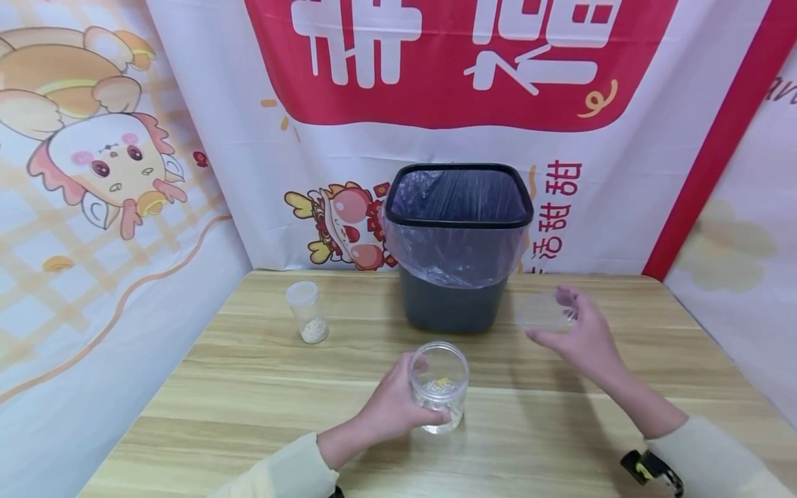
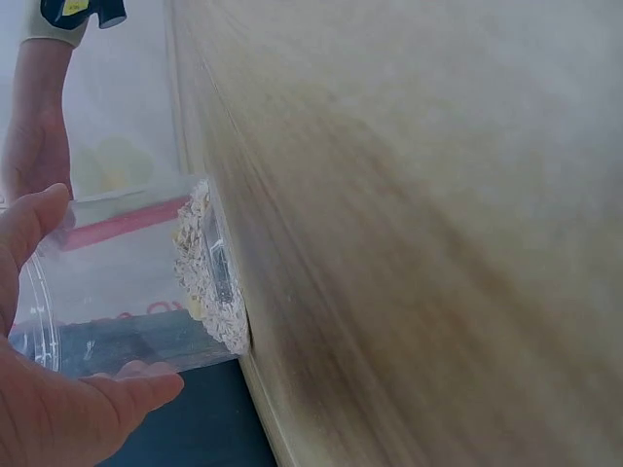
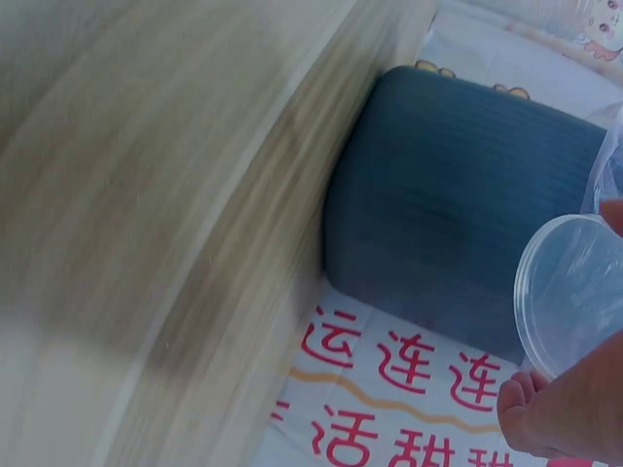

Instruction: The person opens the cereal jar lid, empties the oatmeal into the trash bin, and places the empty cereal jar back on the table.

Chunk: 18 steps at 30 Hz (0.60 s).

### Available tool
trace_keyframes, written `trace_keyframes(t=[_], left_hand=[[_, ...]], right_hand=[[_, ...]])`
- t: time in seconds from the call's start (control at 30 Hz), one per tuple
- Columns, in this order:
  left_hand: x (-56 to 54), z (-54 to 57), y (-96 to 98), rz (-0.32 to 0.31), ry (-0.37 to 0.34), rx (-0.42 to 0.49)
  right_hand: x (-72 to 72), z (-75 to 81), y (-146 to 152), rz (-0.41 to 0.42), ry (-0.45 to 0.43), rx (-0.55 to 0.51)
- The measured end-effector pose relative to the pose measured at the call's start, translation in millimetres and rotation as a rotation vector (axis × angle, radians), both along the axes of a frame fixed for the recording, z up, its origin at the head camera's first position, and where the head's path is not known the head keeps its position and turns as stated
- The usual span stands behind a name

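Note:
My left hand (image 1: 398, 401) grips a clear round jar (image 1: 453, 377) that stands uncapped on the table, thumb on the near side. Pale flakes (image 2: 206, 277) with a few yellow bits lie over the jar's bottom, as the left wrist view shows. Off to the right, my right hand (image 1: 588, 339) pinches a clear round lid (image 3: 565, 292) by its edge, held above the table beside the bin. The lid looks faint and blurred in the head view. Part of the right hand falls outside the right wrist view.
A dark bin (image 1: 454, 304) with a clear liner and black rim stands at the back middle of the wooden table (image 1: 261, 408). Back left is a smaller clear container (image 1: 305, 308) with white bits at its bottom. Printed cloths (image 1: 205, 138) hang behind and at the sides.

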<state>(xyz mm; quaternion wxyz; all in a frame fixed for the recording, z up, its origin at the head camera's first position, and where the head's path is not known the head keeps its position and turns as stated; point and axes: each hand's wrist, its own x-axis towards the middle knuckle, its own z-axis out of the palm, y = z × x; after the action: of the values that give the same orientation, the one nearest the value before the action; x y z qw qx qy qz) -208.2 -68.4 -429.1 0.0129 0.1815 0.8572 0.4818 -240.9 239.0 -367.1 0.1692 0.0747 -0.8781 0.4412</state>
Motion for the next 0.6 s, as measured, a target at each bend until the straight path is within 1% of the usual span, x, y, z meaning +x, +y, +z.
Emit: trace_keyframes(t=[0.2,0.43,0.6], left_hand=[[-0.8,-0.4,0.2,-0.004,-0.003,0.006],[-1.2,-0.8,-0.2,-0.009,-0.010,0.010],[-0.5,-0.9,-0.1,-0.009,-0.012,0.005]], right_hand=[[-6.5,1.1,7,-0.004,-0.009,0.080],[-17.9,-1.3,14,0.013,0.031,0.186],[-26.9,-5.0,21,0.044,-0.007,0.240]])
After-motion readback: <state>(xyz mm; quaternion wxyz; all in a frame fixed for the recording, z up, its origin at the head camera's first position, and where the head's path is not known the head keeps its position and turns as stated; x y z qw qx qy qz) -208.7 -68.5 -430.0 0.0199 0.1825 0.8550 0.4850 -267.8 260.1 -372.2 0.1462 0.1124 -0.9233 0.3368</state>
